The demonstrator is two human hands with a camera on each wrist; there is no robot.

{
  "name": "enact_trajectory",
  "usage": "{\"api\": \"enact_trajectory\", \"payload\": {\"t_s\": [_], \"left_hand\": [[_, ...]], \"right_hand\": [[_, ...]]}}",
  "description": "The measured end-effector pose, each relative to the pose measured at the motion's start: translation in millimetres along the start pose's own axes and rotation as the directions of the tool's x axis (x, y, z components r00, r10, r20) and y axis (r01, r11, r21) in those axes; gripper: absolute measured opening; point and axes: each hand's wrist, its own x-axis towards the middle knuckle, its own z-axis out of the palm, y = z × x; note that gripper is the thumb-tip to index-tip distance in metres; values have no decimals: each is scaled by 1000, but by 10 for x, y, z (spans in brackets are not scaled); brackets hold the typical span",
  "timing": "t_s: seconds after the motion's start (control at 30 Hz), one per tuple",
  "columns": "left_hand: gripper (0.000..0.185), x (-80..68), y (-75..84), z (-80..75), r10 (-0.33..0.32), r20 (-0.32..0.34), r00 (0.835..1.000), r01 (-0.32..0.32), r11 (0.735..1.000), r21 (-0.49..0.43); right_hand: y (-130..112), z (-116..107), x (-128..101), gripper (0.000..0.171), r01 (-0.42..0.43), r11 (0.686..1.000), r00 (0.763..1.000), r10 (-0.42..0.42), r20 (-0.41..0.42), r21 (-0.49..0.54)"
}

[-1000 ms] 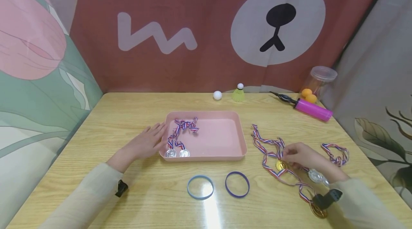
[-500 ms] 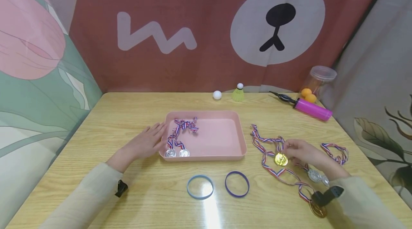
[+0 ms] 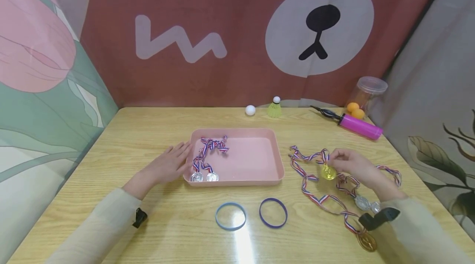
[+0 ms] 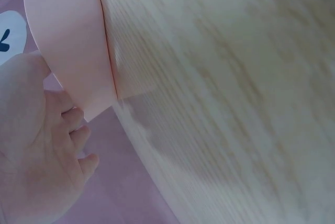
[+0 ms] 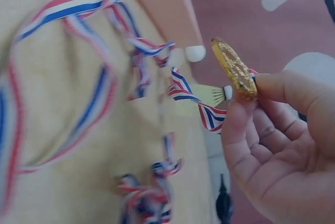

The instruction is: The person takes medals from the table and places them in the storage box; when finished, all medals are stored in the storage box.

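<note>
My right hand [image 3: 354,165] pinches a gold medal [image 3: 328,172] near its ribbon, between thumb and fingers. In the right wrist view the gold medal [image 5: 234,69] shows almost edge-on, its red, white and blue ribbon [image 5: 212,116] trailing away. With straight fingers, my left hand [image 3: 168,164] rests against the left wall of a pink tray [image 3: 256,182]. Two silver medals [image 3: 212,176] lie in the tray's left front, their ribbons bunched behind them. Below my right hand, silver medals [image 3: 362,203] and a bronze medal [image 3: 366,241] lie on the table with tangled ribbons.
A light blue wristband [image 3: 231,216] and a purple wristband [image 3: 273,213] lie before the tray. Along the back stand a white ball [image 3: 250,110], a yellow shuttlecock [image 3: 274,108], a pink hand pump [image 3: 360,126] and a clear jar [image 3: 371,90] with orange balls.
My right hand has moved up and away from the table's front, lifting the gold medal, and its ribbon has shifted along. The left hand stays at the tray.
</note>
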Motion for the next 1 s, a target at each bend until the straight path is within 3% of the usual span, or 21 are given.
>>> {"api": "enact_trajectory", "payload": {"t_s": [0.33,0.6,0.83,1.0], "left_hand": [[60,-3,-12,14,2,-3,1000,-2,1000,-1],[59,-7,-10,6,16,-12,1000,-16,1000,-1],[59,-4,-9,10,20,-17,1000,-20,1000,-7],[58,2,-23,15,19,-16,1000,-19,1000,-1]], "right_hand": [[-316,-137,80,22,138,990,981,-132,-141,37],[-608,-234,118,4,191,978,964,-170,-206,84],[-925,-237,101,34,197,980,948,-191,-253,-3],[-1145,-199,121,41,188,981,947,-195,-255,-50]]}}
